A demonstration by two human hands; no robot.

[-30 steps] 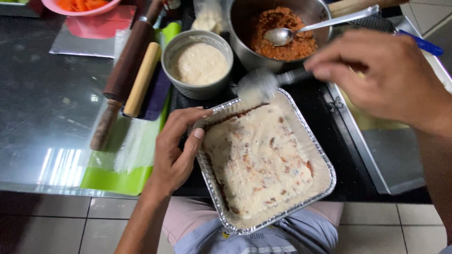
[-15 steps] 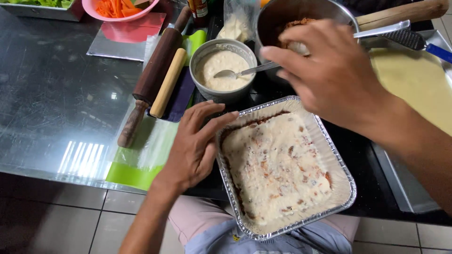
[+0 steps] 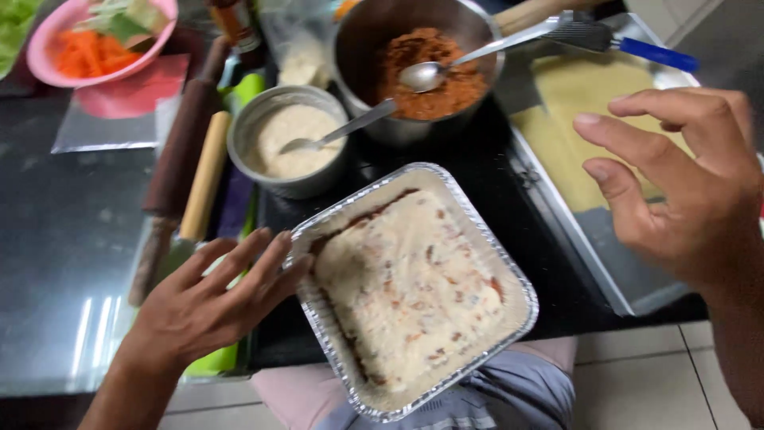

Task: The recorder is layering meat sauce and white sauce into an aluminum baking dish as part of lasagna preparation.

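**Right hand off the spoon, foil tray steadied**

Since half a second ago the right hand [image 3: 692, 191] has let go of the small spoon [image 3: 334, 131], which now rests in the sauce bowl [image 3: 290, 143], and has pulled back to the right, hovering above the flat metal tray [image 3: 629, 271] with pale dough sheets [image 3: 581, 111]. Its fingers are spread and loosely curled, holding nothing. Left hand [image 3: 199, 306] stays at the left edge of the foil tray [image 3: 509, 279], fingers [image 3: 274, 255] open and flat, tips touching the rim, gripping nothing.

Progress, judged from the layout: foil tray already holds a layer topped with white sauce spread almost to the edges, reddish filling showing through at the top left. Pot of red-brown mince [image 3: 422, 72] with a larger spoon [image 3: 434, 73] still has plenty in it, and dough sheets remain unused, so more layering looks possible.

Foil tray sits at the near edge of the dark surface [image 3: 72, 231], between both hands, well apart from the right one. Rolling pin [image 3: 179, 159] and pink bowl of cut vegetables [image 3: 95, 44] lie to the left.
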